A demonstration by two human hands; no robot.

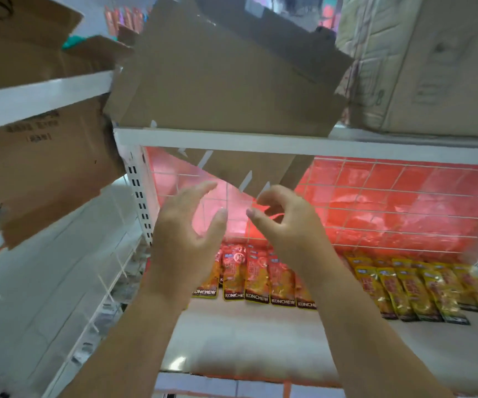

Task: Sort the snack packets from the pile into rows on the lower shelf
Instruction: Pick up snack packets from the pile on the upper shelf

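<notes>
Both hands are raised before the lower shelf [260, 334]: left hand [186, 242] fingers wide and empty, right hand [286, 225] fingers loosely curled and empty.

Left hand [186, 234], right hand [285, 225]: aloft, relaxed.

red snack packets [256, 275] in a row, yellow packets [413, 291] rowed, lower shelf [260, 334]

The left hand [186, 225] and right hand [286, 222] are bare; both forearms [134, 340] bare to the frame's edge; fingernails [223, 211] short, plain.
</notes>
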